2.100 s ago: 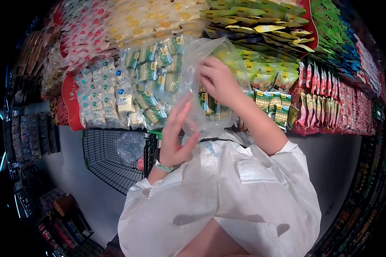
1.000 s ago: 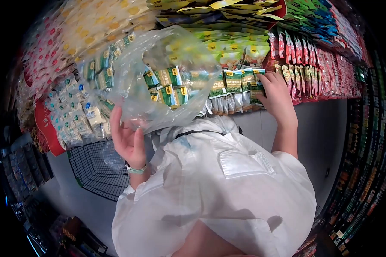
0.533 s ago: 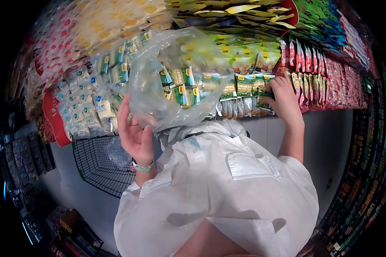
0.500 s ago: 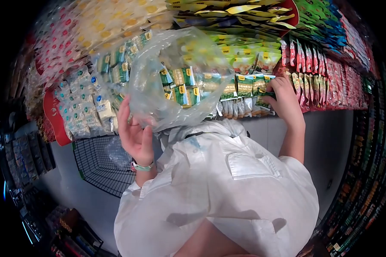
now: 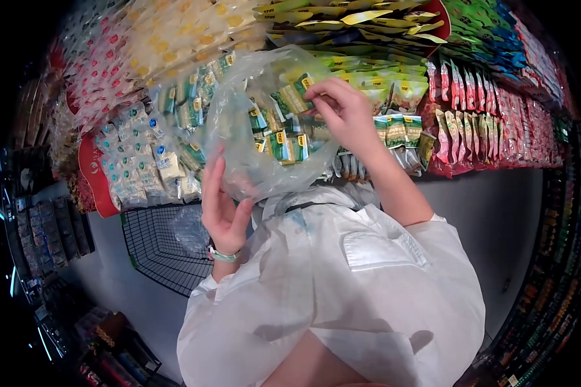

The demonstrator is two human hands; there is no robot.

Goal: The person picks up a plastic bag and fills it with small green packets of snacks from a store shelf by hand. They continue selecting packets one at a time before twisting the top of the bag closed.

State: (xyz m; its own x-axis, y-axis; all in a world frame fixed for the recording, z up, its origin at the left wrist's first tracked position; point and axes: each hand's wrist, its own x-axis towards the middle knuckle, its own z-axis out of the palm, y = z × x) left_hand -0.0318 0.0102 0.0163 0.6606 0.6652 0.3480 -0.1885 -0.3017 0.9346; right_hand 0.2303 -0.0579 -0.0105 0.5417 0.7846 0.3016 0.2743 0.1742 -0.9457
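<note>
A clear plastic bag stands wide-mouthed in front of me, with several green and yellow packets inside. Over its mouth, my right hand pinches the corner of a small green-and-gold snack packet. My left hand is upright at the bag's left side, fingers and thumb apart, resting against the plastic. Matching packets lie in a row to the right of the bag, partly behind my right forearm.
White packets fill the shelf at left beside a red divider. Red packets hang at right. A black wire shopping cart stands below on the left, with a clear bag in it.
My right hand has moved left from the row of packets to above the bag's mouth, bringing a packet with it. My left hand stays by the bag.
</note>
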